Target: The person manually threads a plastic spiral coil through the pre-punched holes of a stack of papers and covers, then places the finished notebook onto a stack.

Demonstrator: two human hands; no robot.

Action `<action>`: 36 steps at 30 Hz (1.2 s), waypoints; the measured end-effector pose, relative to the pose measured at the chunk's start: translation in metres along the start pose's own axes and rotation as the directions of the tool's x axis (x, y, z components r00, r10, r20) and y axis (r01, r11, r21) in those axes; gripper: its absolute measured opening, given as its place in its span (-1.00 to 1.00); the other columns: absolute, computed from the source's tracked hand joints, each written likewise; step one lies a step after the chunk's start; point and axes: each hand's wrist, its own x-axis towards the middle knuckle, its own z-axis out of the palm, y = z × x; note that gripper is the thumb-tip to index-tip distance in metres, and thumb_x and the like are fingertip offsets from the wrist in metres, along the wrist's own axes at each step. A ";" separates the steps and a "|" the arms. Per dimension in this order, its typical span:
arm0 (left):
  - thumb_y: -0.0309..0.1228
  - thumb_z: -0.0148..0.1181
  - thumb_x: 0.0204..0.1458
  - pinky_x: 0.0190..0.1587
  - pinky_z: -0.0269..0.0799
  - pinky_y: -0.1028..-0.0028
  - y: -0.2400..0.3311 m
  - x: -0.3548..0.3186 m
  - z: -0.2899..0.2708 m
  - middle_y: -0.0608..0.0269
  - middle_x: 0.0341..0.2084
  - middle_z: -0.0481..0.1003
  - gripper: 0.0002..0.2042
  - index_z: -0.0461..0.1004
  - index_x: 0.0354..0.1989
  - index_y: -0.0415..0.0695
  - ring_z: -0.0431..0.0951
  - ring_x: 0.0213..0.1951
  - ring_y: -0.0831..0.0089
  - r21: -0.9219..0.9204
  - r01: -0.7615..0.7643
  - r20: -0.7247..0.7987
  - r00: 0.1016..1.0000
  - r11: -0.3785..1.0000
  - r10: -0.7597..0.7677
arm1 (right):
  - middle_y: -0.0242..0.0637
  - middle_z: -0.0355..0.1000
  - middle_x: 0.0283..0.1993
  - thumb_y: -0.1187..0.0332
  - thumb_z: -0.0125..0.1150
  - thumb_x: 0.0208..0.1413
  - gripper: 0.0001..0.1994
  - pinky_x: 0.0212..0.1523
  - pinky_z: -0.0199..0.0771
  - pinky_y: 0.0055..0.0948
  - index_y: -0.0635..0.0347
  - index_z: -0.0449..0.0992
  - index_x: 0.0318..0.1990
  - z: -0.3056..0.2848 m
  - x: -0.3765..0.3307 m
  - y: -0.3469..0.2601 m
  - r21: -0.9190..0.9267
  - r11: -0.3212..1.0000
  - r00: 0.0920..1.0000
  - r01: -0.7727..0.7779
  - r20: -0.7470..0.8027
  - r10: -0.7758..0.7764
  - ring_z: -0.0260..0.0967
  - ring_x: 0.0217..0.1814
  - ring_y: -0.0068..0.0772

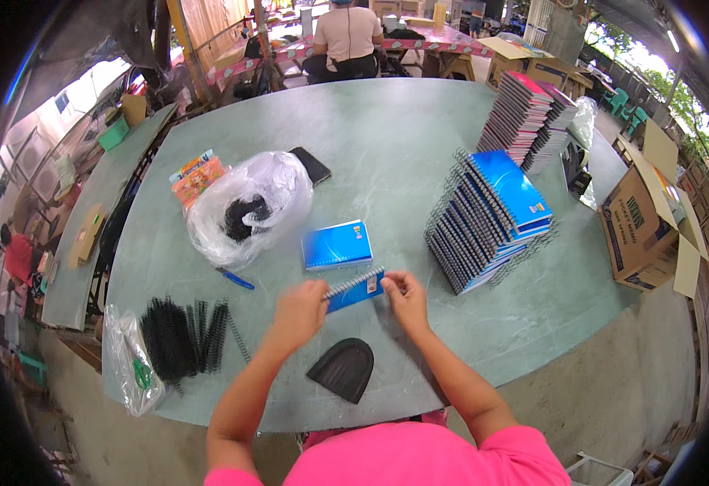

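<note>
In front of me is a small blue notebook (356,293) with a dark spiral coil along its far edge. My left hand (301,311) closes on its left end, at the coil. At the opposite end, the fingertips of my right hand (405,296) pinch the corner by the coil. Just beyond lies another blue notebook (337,245), flat on the green table (395,162); no coil shows on it. A black half-oval pad (345,369) rests between my forearms. Loose black spiral coils (178,336) lie in a bunch to the left.
A clear plastic bag (281,190) holds black coils, with a blue pen (235,279) beside it. Tall stacks of blue coiled notebooks (484,219) and red ones (512,117) stand right. Green-handled scissors (141,373) lie in plastic. An open carton (638,227) stands at the right edge.
</note>
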 end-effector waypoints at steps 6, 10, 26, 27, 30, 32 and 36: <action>-0.49 0.18 -0.13 -0.18 0.37 0.26 0.066 -0.023 0.003 0.00 -0.22 0.39 -0.65 0.40 -0.08 -0.14 0.44 -0.24 0.08 -0.200 -0.289 -0.101 0.957 0.936 0.274 | -0.18 0.23 0.10 0.25 0.20 0.06 -0.36 0.00 0.33 -0.42 0.28 0.04 0.22 -0.008 -0.016 -0.086 0.344 0.894 0.912 -0.287 0.383 0.145 0.24 0.02 -0.45; -0.50 0.21 -0.11 -0.14 0.38 0.32 0.077 -0.013 -0.013 0.00 -0.15 0.35 -0.61 0.38 -0.03 -0.14 0.42 -0.18 0.16 -0.216 -0.473 -0.311 0.862 0.854 0.399 | -0.16 0.26 0.07 0.36 0.19 0.04 -0.40 0.13 0.21 -0.43 0.27 0.12 0.22 -0.070 0.010 -0.160 -0.080 0.899 0.901 0.431 0.089 -0.424 0.22 0.12 -0.38; -0.48 0.11 -0.06 -0.18 0.36 0.26 0.039 -0.015 0.002 0.10 -0.38 0.44 -0.80 0.47 -0.21 -0.10 0.43 -0.25 0.14 -0.299 -0.319 -0.049 0.946 0.899 0.319 | 0.01 0.43 -0.07 0.34 -0.02 0.11 -0.67 0.01 0.29 -0.34 0.27 0.40 0.01 -0.228 0.125 -0.185 -0.743 0.641 0.973 0.193 0.063 -0.220 0.39 -0.03 -0.08; -0.48 0.10 -0.05 -0.19 0.36 0.26 0.040 -0.013 0.002 0.10 -0.38 0.45 -0.80 0.47 -0.22 -0.11 0.43 -0.26 0.14 -0.296 -0.320 -0.029 0.945 0.900 0.326 | 0.04 0.42 -0.08 0.39 -0.03 0.11 -0.70 0.00 0.31 -0.31 0.28 0.41 -0.02 -0.230 0.126 -0.181 -0.782 0.581 0.958 0.224 0.069 -0.277 0.38 -0.04 -0.02; -0.48 0.08 -0.05 -0.20 0.36 0.27 0.034 -0.016 0.006 0.10 -0.39 0.45 -0.82 0.48 -0.24 -0.11 0.44 -0.26 0.14 -0.300 -0.285 0.008 0.953 0.910 0.301 | 0.04 0.41 -0.07 0.43 -0.05 0.11 -0.71 0.00 0.29 -0.28 0.28 0.41 -0.02 -0.220 0.117 -0.188 -0.777 0.554 0.938 0.298 0.130 -0.323 0.37 -0.03 0.02; -0.48 0.08 -0.04 -0.21 0.36 0.27 0.021 -0.016 0.016 0.11 -0.39 0.45 -0.83 0.49 -0.26 -0.12 0.44 -0.26 0.15 -0.330 -0.248 0.016 0.963 0.911 0.269 | 0.04 0.41 -0.08 0.44 -0.06 0.11 -0.70 0.02 0.29 -0.28 0.27 0.40 0.00 -0.218 0.109 -0.189 -0.784 0.545 0.935 0.295 0.122 -0.332 0.36 -0.02 0.02; -0.46 0.09 -0.05 -0.15 0.33 0.26 -0.016 0.011 0.026 0.10 -0.35 0.47 -0.84 0.48 -0.27 -0.16 0.41 -0.19 0.15 0.010 -0.195 -0.183 0.964 0.981 0.193 | -0.04 0.42 -0.06 0.48 0.04 0.04 -0.71 0.04 0.28 -0.28 0.20 0.44 -0.04 -0.209 0.095 -0.200 -0.870 0.411 0.887 0.272 0.060 -0.459 0.35 0.02 -0.05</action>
